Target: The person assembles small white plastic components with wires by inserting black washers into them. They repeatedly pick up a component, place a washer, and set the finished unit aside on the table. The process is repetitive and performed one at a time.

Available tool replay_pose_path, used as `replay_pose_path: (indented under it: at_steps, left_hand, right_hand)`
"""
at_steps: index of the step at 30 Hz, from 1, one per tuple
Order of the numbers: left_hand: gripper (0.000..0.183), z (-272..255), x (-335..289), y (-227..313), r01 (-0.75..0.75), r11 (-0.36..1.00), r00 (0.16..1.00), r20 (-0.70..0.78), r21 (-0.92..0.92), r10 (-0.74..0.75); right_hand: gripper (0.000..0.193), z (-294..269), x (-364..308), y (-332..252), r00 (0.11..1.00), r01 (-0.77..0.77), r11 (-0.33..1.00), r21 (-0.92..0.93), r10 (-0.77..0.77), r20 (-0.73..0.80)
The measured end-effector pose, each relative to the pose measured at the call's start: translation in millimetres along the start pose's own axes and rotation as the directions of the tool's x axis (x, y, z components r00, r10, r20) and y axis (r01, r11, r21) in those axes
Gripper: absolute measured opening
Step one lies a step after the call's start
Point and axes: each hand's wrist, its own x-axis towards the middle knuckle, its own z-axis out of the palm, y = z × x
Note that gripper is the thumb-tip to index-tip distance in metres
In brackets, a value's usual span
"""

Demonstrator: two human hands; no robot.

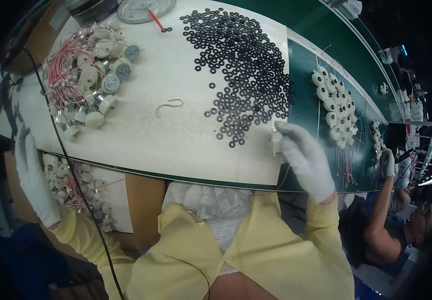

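My right hand, in a white glove, pinches a small white motor part just above the white board's right edge. A thin reddish wire trails from it toward the table's near edge. Many small black ring washers lie spread on the board beyond this hand. My left hand, gloved too, is at the far left by the table corner, its fingers stretched out and holding nothing visible. Nearest to it are a cardboard box of motors below the table edge and a heap of wired motors on the board.
On the green surface at right stand rows of white motors with black rings. A short cord lies mid-board. A clear round lid and a red stick are at the back. A black cable crosses the left; a co-worker sits at right.
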Motion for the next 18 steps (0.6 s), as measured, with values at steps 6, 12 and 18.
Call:
replay_pose_path:
  at_steps: [6, 12, 18]
  left_hand:
    - [0.045, 12.5, -5.6, -21.6, 0.095, 0.995, 0.990, -0.101, 0.002, -0.094]
    - [0.047, 23.9, -15.9, -44.2, 0.210, 0.977, 0.974, -0.088, -0.018, -0.211]
    - [0.045, 16.9, -27.5, -64.7, 0.193, 0.981, 0.977, -0.101, 0.020, -0.190]
  right_hand:
    - [0.032, 23.2, 18.7, 2.0, 0.961, 0.273, 0.830, -0.487, -0.212, 0.178]
    - [0.031, 34.3, 20.6, 4.4, 0.947, 0.319, 0.793, -0.519, -0.288, 0.142]
    - [0.036, 37.1, 22.5, 15.0, 0.912, 0.377, 0.626, -0.682, -0.379, 0.155]
